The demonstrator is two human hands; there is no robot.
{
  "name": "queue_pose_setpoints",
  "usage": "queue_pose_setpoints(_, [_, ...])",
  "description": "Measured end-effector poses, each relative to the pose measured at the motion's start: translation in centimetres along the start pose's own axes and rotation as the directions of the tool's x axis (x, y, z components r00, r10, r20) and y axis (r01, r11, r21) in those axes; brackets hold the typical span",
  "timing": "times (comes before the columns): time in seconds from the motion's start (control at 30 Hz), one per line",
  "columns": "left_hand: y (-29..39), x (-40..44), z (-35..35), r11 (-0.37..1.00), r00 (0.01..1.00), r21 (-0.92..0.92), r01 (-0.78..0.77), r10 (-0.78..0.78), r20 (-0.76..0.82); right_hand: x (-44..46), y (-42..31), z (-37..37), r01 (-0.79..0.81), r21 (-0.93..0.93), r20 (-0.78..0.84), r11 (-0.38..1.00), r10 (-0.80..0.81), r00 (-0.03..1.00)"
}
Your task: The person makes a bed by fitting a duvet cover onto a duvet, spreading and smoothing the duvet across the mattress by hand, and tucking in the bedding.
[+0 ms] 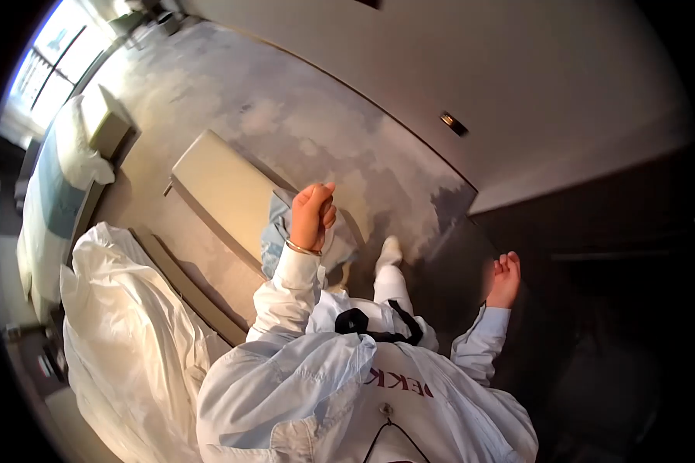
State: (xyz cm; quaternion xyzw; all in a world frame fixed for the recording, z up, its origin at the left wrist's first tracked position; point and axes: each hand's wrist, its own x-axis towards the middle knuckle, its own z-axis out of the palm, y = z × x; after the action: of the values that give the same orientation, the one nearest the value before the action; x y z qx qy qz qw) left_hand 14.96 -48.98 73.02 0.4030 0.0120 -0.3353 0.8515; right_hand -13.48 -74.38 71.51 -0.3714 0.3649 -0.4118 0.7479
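My left hand [313, 216] is raised ahead of my body, its fingers curled into a fist, with nothing showing in it. A thin bracelet [303, 248] circles that wrist. Just below it in view lies a blue-grey and white cloth [276, 228] at the near end of a long cream bench [220, 174]; the hand appears apart from both. Out to the right, my right hand [504, 282] is held up with loosely bent fingers, slightly blurred, and nothing is seen in it. It is nearest to a dark surface.
White bedding [127, 332] spreads over a bed at the left, beside a low frame edge [185, 285]. Another bed with a blue runner [62, 181] stands farther off near a window [58, 58]. Patterned carpet [286, 100] runs along a wall [533, 69]. My foot [391, 251] is on the floor.
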Motion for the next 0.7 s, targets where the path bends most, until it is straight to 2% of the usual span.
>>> queue_pose_setpoints(0.03, [0.2,1.4,-0.4,0.999,0.999,-0.011,-0.036,0.035,-0.038,2.7,0.6,0.7,-0.047,-0.047,-0.013,0.998,0.047,0.999])
queue_pose_setpoints(0.1, [0.8,4.2,-1.9,0.993,0.970,-0.052,-0.103,0.089,-0.228,9.9,2.0,3.4,-0.138,-0.084,0.060,0.987,0.143,0.988])
queue_pose_setpoints(0.17, [1.5,6.7,-3.3,0.984,0.925,-0.033,-0.177,0.155,-0.346,17.4,3.2,6.8,-0.238,-0.049,0.136,0.970,0.242,0.961])
queue_pose_setpoints(0.23, [2.1,8.5,-4.0,0.972,0.834,-0.024,-0.234,0.188,-0.519,23.5,3.5,11.8,-0.287,-0.083,0.240,0.954,0.299,0.924])
queue_pose_setpoints(0.27, [2.1,9.2,-3.7,0.958,0.806,-0.022,-0.285,0.227,-0.547,26.2,4.1,14.5,-0.319,-0.083,0.285,0.944,0.329,0.900])
queue_pose_setpoints(0.33, [2.5,8.9,-3.7,0.939,0.756,-0.098,-0.330,0.201,-0.623,30.2,4.5,21.4,-0.333,-0.174,0.388,0.927,0.375,0.841])
queue_pose_setpoints(0.4, [3.2,9.0,-2.7,0.906,0.707,-0.140,-0.399,0.207,-0.677,33.1,6.1,28.2,-0.404,-0.265,0.520,0.876,0.482,0.705])
queue_pose_setpoints(0.47, [3.7,8.7,-3.1,0.893,0.652,-0.061,-0.446,0.278,-0.705,34.0,9.3,33.8,-0.438,-0.330,0.610,0.836,0.543,0.577])
queue_pose_setpoints(0.53, [3.3,8.8,-3.2,0.858,0.582,-0.045,-0.512,0.308,-0.753,34.2,10.8,37.0,-0.391,-0.397,0.698,0.831,0.549,0.460])
queue_pose_setpoints(0.57, [4.2,9.6,-4.2,0.842,0.546,-0.037,-0.538,0.315,-0.776,34.0,12.3,39.6,-0.392,-0.406,0.715,0.825,0.554,0.426])
queue_pose_setpoints(0.63, [6.3,11.8,-6.0,0.811,0.501,-0.033,-0.585,0.328,-0.801,33.0,15.6,44.3,-0.485,-0.484,0.708,0.729,0.652,0.273])
queue_pose_setpoints(0.7, [8.3,14.9,-8.3,0.781,0.460,-0.050,-0.622,0.313,-0.831,32.0,17.7,47.5,-0.475,-0.475,0.731,0.741,0.633,0.255])
